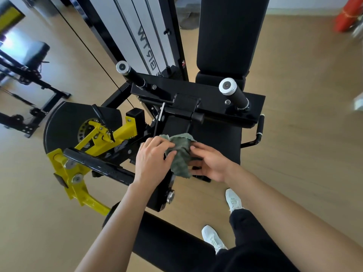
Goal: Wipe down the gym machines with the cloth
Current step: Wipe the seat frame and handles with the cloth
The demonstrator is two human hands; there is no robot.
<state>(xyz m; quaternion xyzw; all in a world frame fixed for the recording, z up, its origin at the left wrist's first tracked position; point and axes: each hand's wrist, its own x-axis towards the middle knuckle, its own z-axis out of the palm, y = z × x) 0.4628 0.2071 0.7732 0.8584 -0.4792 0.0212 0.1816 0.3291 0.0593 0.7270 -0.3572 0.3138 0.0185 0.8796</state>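
Note:
A crumpled grey-green cloth (pixel 179 154) hangs between both hands above the black seat (pixel 220 142) of a black and yellow gym machine. My left hand (pixel 152 160) pinches the cloth's left side with thumb and fingers. My right hand (pixel 210 163) holds its right side, fingers curled into the fabric. The seat's front part is hidden behind the hands and cloth. A black back pad (pixel 229 34) rises behind the seat, with a black crossbar (pixel 198 95) and two handles capped in silver, the left handle (pixel 129 72) and the right handle (pixel 233 93).
A yellow lever arm (pixel 78 169) and a black cam disc (pixel 64 126) stick out to the left. The weight stack column (pixel 141 36) stands behind. A black roller pad (pixel 167 242) lies near my legs. Another bench (pixel 33 55) stands far left, a red object (pixel 347 14) at the top right.

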